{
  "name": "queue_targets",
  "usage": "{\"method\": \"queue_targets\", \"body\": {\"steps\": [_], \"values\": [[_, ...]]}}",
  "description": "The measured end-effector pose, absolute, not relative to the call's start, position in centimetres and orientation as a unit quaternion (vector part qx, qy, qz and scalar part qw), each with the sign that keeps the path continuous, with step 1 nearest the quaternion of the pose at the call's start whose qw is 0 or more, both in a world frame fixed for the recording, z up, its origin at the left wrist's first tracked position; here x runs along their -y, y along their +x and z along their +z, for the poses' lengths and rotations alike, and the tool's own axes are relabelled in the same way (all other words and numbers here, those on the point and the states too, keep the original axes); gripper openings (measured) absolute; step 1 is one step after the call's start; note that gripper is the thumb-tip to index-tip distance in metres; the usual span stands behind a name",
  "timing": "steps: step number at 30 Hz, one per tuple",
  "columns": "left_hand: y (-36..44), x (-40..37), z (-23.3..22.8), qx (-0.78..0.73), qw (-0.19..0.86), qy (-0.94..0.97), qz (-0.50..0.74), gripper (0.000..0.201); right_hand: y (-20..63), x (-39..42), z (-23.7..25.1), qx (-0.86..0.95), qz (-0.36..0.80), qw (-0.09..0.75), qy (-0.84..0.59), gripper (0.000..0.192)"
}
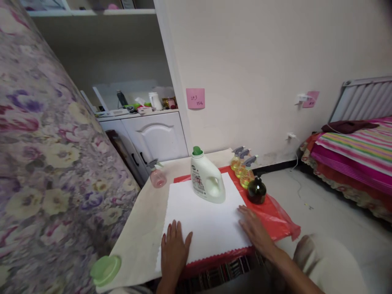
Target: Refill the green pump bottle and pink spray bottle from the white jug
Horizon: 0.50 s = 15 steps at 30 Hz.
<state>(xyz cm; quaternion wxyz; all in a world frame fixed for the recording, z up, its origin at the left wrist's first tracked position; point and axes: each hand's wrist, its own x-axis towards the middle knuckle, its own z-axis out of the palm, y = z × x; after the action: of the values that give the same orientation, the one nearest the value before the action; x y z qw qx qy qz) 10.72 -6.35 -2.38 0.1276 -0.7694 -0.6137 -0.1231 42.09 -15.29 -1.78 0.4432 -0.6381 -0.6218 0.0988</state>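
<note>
My left hand [176, 250] lies flat on the lower left part of a white sheet [211, 224], fingers stretched forward. At the sheet's right edge rests my right hand [255, 228], its fingers extended and holding nothing. Farther back on the sheet stands a pale green detergent jug [206, 179] with a green piece [197, 151] in its mouth, apart from both hands. Beyond the right hand a dark round bottle [257, 190] is on the red plastic sheet [275, 216]. Several spray bottles [246, 176] with yellow liquid line up behind it.
A pink spray bottle [158, 177] stands at the table's back left. A green round lid or bowl [105, 270] sits at the front left corner. A floral curtain [55, 163] borders the left side; a bed [358, 151] is at the right, with a cable on the floor.
</note>
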Motion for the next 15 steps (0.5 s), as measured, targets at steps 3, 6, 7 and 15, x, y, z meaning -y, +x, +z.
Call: {"method": "queue_targets", "body": {"steps": [3,6,7,15], "values": [[10.8,6.3,-2.1,0.611,0.134,-0.772,-0.113,0.064,38.9,14.2,-2.6,0.661,0.092,0.377,-0.642,0.055],[10.9,6.3,-1.9,0.606,0.146,-0.775,-0.106,0.063,38.0,13.7,-3.2,0.676,0.08,0.32,-0.659,0.061],[10.9,6.3,-1.8,0.606,0.148,-0.775,-0.104,0.063,38.0,13.7,-3.3,0.678,0.076,0.305,-0.664,0.062],[11.2,6.0,-1.5,0.621,0.13,-0.768,-0.084,0.064,37.9,13.8,-2.6,0.677,0.052,0.244,-0.692,0.066]]}}
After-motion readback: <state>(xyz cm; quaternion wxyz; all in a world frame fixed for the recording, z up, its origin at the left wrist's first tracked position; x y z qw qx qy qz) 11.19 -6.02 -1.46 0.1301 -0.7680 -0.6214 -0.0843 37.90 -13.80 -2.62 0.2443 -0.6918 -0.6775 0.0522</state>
